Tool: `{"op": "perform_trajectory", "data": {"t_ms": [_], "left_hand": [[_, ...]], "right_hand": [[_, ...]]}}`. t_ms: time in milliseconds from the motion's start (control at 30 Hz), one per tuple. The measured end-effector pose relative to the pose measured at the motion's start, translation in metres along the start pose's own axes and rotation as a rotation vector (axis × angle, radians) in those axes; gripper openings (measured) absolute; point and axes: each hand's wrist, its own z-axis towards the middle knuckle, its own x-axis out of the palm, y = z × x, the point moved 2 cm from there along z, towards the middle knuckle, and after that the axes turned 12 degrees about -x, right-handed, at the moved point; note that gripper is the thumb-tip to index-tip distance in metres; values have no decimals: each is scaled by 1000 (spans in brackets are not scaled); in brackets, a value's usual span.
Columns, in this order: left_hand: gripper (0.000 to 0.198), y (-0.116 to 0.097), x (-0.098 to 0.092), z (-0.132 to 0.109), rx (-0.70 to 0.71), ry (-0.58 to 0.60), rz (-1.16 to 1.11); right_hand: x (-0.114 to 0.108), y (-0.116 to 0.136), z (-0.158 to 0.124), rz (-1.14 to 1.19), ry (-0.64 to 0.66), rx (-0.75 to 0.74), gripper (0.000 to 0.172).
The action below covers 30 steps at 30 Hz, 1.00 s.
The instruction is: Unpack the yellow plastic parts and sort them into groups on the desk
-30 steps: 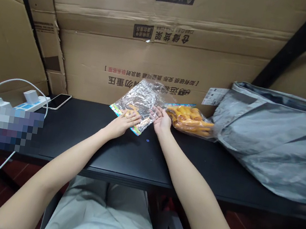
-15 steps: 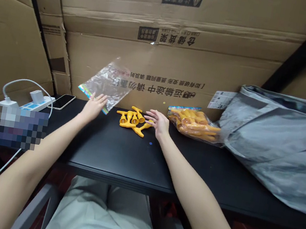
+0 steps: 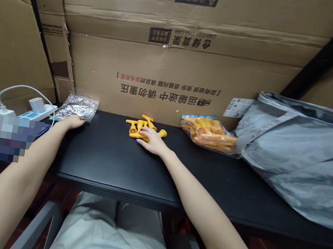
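Far left of frame: power strip with white plug and cable, unchanged. Just right of it, the emptied clear bag is now laid down flat at the back left of the black table; half a second ago it was held up in the air against the cardboard boxes. The left hand is laid palm-down on the bag's near edge, fingers loose and flat, nothing clasped.

Centre, upper middle: the loose yellow plastic pieces, tipped out of that bag a second ago, are left in a small heap near the table's back edge. The right hand has been brought down onto them from a raised, spread pose; fingers are extended over the pile and touching it, no piece visibly pinched.

Judged: emptying is finished and the bag is set aside; the pieces are exposed and under the right hand.

Right of centre: a second, full bag of yellow pieces, untouched. Far right: grey bag, not moved.
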Motion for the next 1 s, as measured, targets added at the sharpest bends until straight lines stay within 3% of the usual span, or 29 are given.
{"op": "perform_trajectory", "data": {"t_ms": [167,300,467,667,1000], "left_hand": [[65,-15,-5,-1,-24,13,98],[57,-20,4,-5,-61,-92,105],[49,-21,14,-9,15,-189,5],[57,-27,11,-11,71,-169,71],[45,-28,6,-8,26,-147,129]], "right_hand": [[2,-4,-1,-35,86,79,41],[2,-6,-1,-77,110,138,39],[2,-3,0,-130,99,160,37],[2,-3,1,-195,93,211,38],[1,-13,-3,-220,110,347,45]]}}
